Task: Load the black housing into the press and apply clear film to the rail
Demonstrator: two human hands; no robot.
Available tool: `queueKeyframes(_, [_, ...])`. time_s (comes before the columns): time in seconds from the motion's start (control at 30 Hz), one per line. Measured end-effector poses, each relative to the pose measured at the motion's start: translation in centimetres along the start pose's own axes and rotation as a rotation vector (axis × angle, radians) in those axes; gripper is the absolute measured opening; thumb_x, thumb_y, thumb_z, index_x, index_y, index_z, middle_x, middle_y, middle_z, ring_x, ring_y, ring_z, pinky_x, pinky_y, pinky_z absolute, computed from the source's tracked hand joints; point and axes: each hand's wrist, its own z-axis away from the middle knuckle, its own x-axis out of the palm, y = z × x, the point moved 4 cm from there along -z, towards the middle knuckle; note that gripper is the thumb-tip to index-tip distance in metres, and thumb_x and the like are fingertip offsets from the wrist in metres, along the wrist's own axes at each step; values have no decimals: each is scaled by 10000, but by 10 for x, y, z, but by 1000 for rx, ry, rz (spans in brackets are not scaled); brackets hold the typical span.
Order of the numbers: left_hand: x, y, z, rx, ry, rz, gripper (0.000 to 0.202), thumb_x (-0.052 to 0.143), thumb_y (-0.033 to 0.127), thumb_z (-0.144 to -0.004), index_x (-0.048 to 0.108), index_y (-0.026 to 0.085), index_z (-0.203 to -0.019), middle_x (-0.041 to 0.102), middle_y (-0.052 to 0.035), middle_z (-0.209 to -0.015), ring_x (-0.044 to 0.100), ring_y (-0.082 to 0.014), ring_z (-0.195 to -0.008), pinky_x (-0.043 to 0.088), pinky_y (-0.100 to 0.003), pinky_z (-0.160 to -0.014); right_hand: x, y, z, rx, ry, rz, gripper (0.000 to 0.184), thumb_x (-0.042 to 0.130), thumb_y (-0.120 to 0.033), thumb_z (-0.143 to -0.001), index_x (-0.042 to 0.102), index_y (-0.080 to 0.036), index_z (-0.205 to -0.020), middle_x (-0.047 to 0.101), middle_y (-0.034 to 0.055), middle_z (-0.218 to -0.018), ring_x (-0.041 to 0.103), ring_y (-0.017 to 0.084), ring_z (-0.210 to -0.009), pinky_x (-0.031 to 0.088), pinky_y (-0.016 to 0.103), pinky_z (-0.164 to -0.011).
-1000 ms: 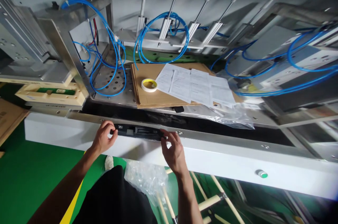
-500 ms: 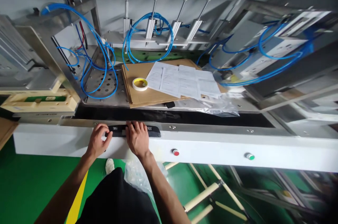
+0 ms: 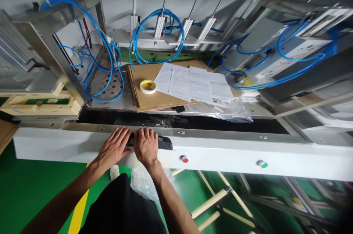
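Observation:
A long black plastic part (image 3: 165, 143) with rounded ends lies at the front edge of the machine bench, partly covered by both hands. My left hand (image 3: 114, 147) rests over its left end, fingers stretched out and lying flat. Close beside it, my right hand (image 3: 146, 147) has its fingers curled over the middle of the part. Just beyond the fingers, a clear plastic film (image 3: 150, 122) spreads over the dark slot; whether it is attached to the part I cannot tell.
Cardboard sheets (image 3: 162, 98) carry a tape roll (image 3: 148, 87) and printed papers (image 3: 198, 83). Blue air hoses (image 3: 182, 39) loop around metal cylinders. A red button (image 3: 184, 159) and a green button (image 3: 263, 164) sit on the white front panel. A cream-coloured fixture (image 3: 41, 105) stands left.
My left hand has gone from a pinch at the part's left end to lying flat, further right. Clear film now shows beyond the hands. The black part has shifted slightly right and nearer.

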Motion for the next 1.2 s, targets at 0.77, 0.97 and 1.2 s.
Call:
queueKeyframes(0.77, [-4, -17, -11, 30, -123, 217, 597, 730, 386, -995, 510, 118, -1481, 678, -168, -1440, 666, -309, -1311, 505, -461, -1158, -19, 29, 58, -285, 145, -130, 443, 505, -130, -1060, 606, -244, -1476, 775, 67, -1222, 646, 205, -1154, 472, 391, -1015])
queueKeyframes(0.97, [-32, -15, -12, 11, -83, 187, 771, 820, 388, -911, 466, 125, -1543, 576, -154, -1580, 568, -343, -1431, 455, -505, -1224, -30, 28, 47, -315, 112, -146, 446, 458, -154, -1085, 568, -225, -1511, 776, 72, -1204, 648, 210, -1093, 459, 393, -990])
queueKeyframes(1.2, [-42, -6, -21, 39, -14, 259, 329, 603, 91, -980, 638, 151, -1301, 747, -112, -1279, 727, -266, -1115, 611, -378, -950, -34, 30, 29, -291, -42, -141, 428, 539, -161, -1041, 589, -206, -1464, 752, 68, -1204, 600, 248, -1027, 423, 395, -887])
